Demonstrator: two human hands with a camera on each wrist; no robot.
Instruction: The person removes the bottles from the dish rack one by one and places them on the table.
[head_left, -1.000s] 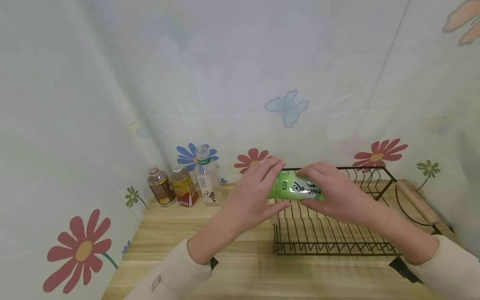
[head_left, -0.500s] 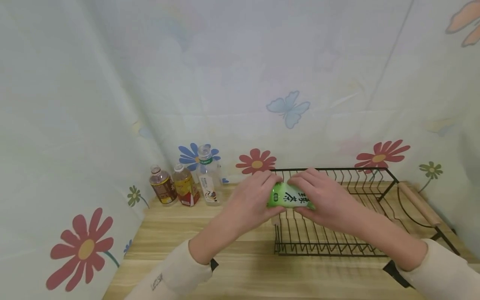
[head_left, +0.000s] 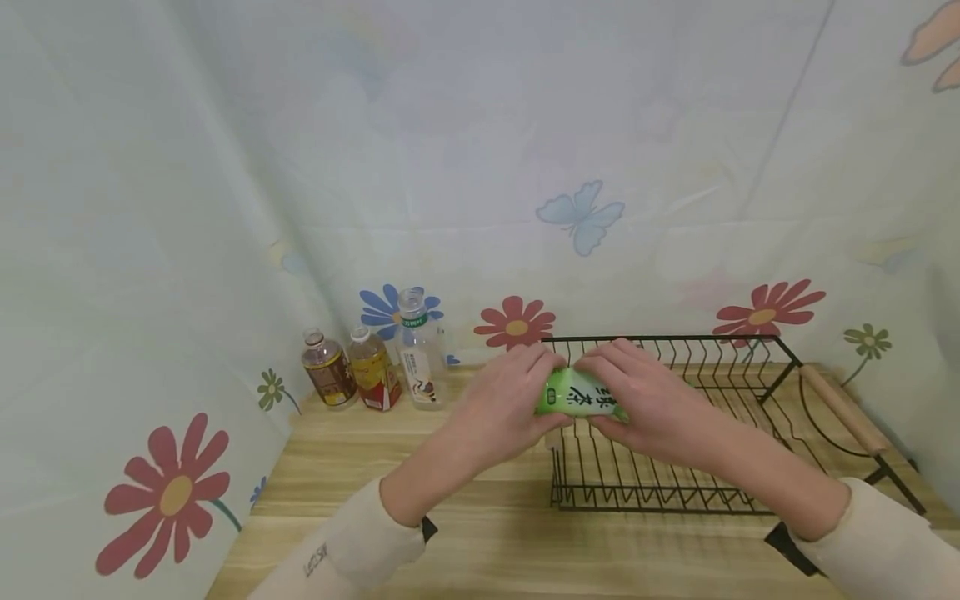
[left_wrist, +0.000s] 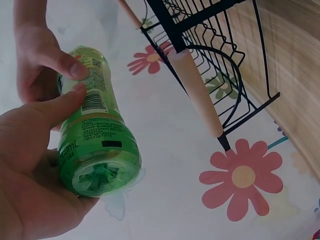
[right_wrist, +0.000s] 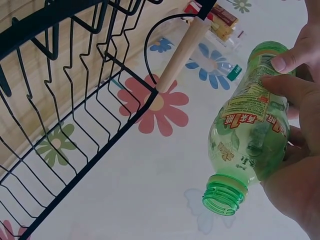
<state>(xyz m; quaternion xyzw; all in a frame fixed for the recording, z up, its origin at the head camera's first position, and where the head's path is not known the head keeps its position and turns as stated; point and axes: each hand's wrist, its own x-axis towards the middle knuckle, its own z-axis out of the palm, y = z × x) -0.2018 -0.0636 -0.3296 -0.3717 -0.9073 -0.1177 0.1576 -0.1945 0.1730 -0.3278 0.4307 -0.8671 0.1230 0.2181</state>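
A green plastic tea bottle [head_left: 576, 395] lies sideways between my two hands, above the left part of a black wire dish rack [head_left: 637, 497]. My left hand [head_left: 504, 398] grips its base end; the ridged bottom of the bottle [left_wrist: 100, 175] shows in the left wrist view. Around the neck end curls my right hand [head_left: 654, 402], thumb below and fingers over the top. The right wrist view shows the bottle's open, uncapped mouth [right_wrist: 224, 197]. Both thumbs press on the label side, their tips close together. In the head view the hands cover both bottle ends.
Left of the rack, three uncapped bottles stand by the wall: a brown-labelled one [head_left: 328, 375], a yellow-and-red one [head_left: 375, 375] and a taller clear one [head_left: 422, 367]. The rack has a wooden handle [head_left: 843, 408] at its right end. A flower-printed curtain [head_left: 450, 167] hangs behind the wooden table [head_left: 345, 454].
My hands have drawn closer together along the bottle, the right one shifting left. The bottle has dropped slightly and turned a little about its length. In the last half second hardly anything moved.
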